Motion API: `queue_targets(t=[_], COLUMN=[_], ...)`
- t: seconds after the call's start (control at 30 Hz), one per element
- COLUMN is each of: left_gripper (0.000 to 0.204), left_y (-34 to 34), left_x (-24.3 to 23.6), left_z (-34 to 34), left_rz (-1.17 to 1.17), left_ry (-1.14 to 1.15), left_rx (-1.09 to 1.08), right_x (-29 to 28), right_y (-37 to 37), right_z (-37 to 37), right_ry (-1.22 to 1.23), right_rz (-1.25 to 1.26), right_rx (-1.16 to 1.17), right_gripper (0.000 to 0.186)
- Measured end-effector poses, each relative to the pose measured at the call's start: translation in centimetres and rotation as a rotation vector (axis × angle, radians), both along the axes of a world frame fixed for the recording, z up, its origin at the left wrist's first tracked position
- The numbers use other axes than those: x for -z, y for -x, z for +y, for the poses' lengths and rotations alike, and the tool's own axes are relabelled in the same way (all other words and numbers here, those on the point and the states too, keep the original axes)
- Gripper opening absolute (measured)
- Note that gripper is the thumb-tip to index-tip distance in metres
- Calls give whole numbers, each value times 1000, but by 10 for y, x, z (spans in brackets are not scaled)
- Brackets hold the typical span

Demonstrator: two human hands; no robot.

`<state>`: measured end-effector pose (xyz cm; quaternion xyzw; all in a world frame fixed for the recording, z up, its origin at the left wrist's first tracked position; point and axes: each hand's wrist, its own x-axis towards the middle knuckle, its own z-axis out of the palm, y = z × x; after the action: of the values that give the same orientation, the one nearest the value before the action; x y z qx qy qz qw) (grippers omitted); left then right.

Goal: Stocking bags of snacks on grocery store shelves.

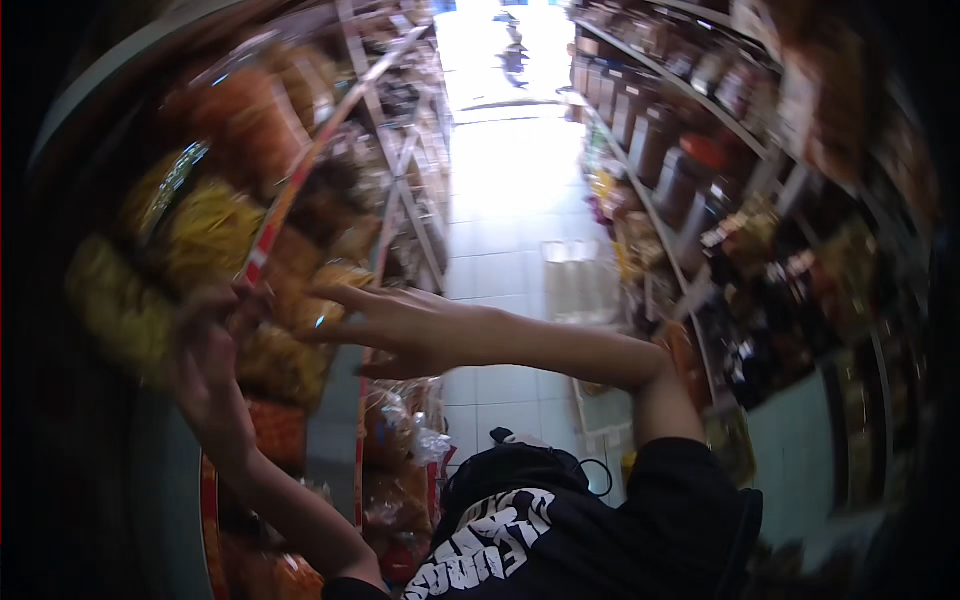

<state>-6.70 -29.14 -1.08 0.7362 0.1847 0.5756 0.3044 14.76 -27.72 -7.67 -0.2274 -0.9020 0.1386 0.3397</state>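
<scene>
My right hand (405,330) reaches leftward across my front, fingers stretched out and apart, with nothing seen in it. Its fingertips are in front of bagged orange-yellow goods on the left shelves. My left hand (215,345) is raised farther left, its fingers bent and blurred at the red-and-white shelf edge strip (283,205). Whether it touches the strip or holds anything is unclear. Behind that hand are clear bags of yellow strips (212,228), a pale yellow bag (115,300) and a large bag of orange pieces (235,125).
A narrow tiled aisle (490,270) runs toward a bright doorway (510,50). Packed shelves with jars and an orange-red lid (704,150) line the right side. A pale, flat-looking pack (575,280) lies on the floor. More clear bags (395,500) sit low on the left.
</scene>
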Motion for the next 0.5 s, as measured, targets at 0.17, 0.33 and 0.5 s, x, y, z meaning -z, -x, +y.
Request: queue_targets(t=[0.17,0.33,0.5], left_gripper=[27,27,25], left_y=[-47,-91,-131], left_x=[92,156,209], left_z=[22,28,37], left_rz=[201,483,606], left_ry=[438,644,871], left_rx=[365,477,610], right_x=[108,167,221], right_y=[-142,-180,-161], right_z=[-98,-206,-248], right_ry=[355,830,870], right_rz=[-359,-180,104], right_rx=[481,844,1150], right_gripper=[49,43,40])
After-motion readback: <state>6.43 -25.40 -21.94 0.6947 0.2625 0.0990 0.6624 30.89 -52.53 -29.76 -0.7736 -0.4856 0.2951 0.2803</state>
